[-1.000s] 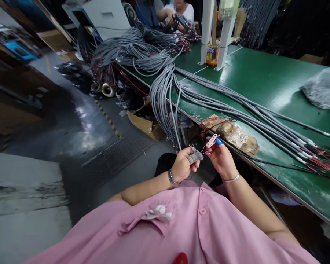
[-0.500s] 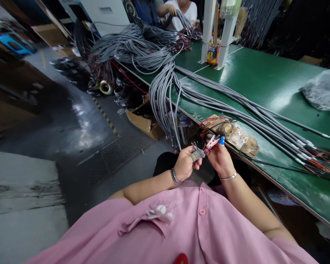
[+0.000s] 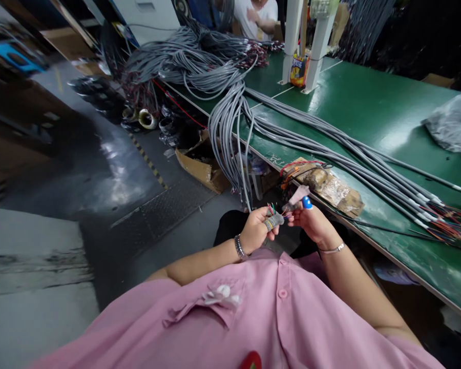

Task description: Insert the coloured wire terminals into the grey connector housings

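My left hand (image 3: 256, 229), with a grey cover on a finger, is closed on a cable end whose thin coloured wires (image 3: 271, 209) fan out above the fingers. Just to its right is my right hand (image 3: 308, 219), a blue cap on the thumb. Its fingers are bent round a small pale pink tool (image 3: 298, 195), which is blurred. Thin wires run between the two hands. Both hands are in front of my body, at the near edge of the green table (image 3: 369, 102).
Grey cables (image 3: 322, 138) lie along the table and hang over its edge. A taped block (image 3: 330, 189) sits by the edge. Beyond are white posts (image 3: 315, 56), a plastic bag (image 3: 453, 123) and a person (image 3: 259, 20). An open carton (image 3: 202, 166) stands below.
My right hand has moved slightly right, and the pink tool has tilted up and away from the wires. At the back, the person's hand has moved and the cable bundle it held has shifted.
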